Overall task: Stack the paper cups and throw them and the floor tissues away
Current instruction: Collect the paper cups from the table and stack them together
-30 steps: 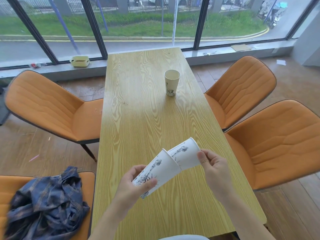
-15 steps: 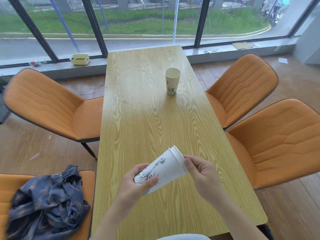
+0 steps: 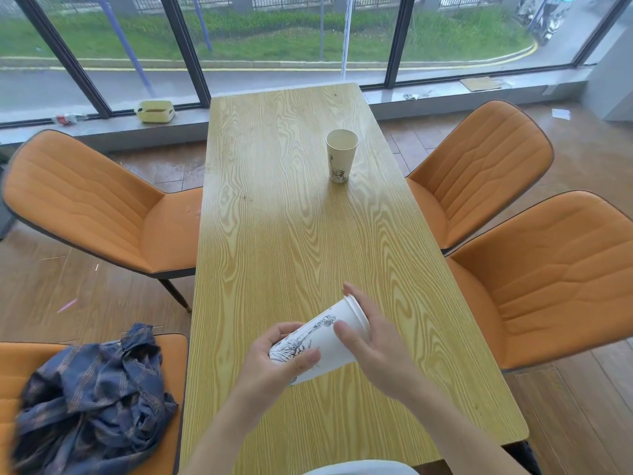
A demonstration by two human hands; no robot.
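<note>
The two paper cups that were still half apart a second ago are now pushed fully one into the other, so the stacked cups (image 3: 325,341) look like one cup with a double rim at the upper right end. The stack lies tilted in the air just above the near part of the wooden surface (image 3: 274,217), not touching it as far as I can tell.

The left hand (image 3: 274,358) holds the bottom end of the stack, with its fingers (image 3: 305,358) curled closed around the printed part. The right hand (image 3: 373,347) is at the rim end; its thumb lies on the side of the stack and the other fingers are loosely spread over the mouth, so it seems to press and not really to grip. Half a second ago this hand was pinching the rim, and now it has slid more over the top.

For the task this means, in my judgement, that the first nesting is finished. One more cup, the third cup (image 3: 340,156), stands upright and alone at the far right part of the surface, well apart from the hands. It probably must join the stack next.

A white scrap (image 3: 560,114) lies on the floor far right near the window; whether it is a tissue I cannot tell. No bin is visible.
</note>
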